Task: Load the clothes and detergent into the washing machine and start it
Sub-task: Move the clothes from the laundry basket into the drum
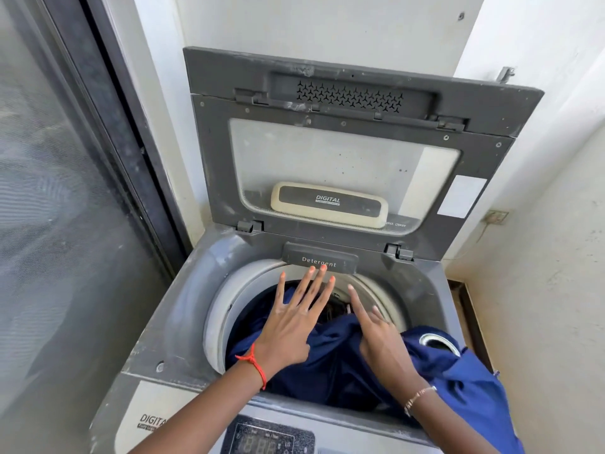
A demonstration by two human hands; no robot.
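Clothes [343, 355], a bundle of dark navy fabric, fill the drum opening of the top-loading washing machine [170, 322] and spill over its rim toward 4 o'clock, where a metal-ringed eyelet [437, 343] shows in the cloth. Nearest the camera, at 6 o'clock, the control panel [271, 437] with its dim digits is cut off by the frame edge. Just beyond it, the left hand [288, 329], a red thread bracelet [253, 363] on its wrist, lies flat on the fabric with fingers spread wide and reaching toward 12 o'clock. The right hand [379, 335], a thin chain bracelet [419, 396] on its wrist, presses into the cloth beside it with index and middle fingers extended; the remaining fingers are buried in folds and hard to read. Between the hands a dark gap hides the drum's depth. Farther on, the left fingertips reach the flap marked "Detergent" [319, 261]. Behind that the open lid [343, 158] stands upright against the white wall [327, 24]. A dark-framed screen door [65, 191] fills 9 o'clock.
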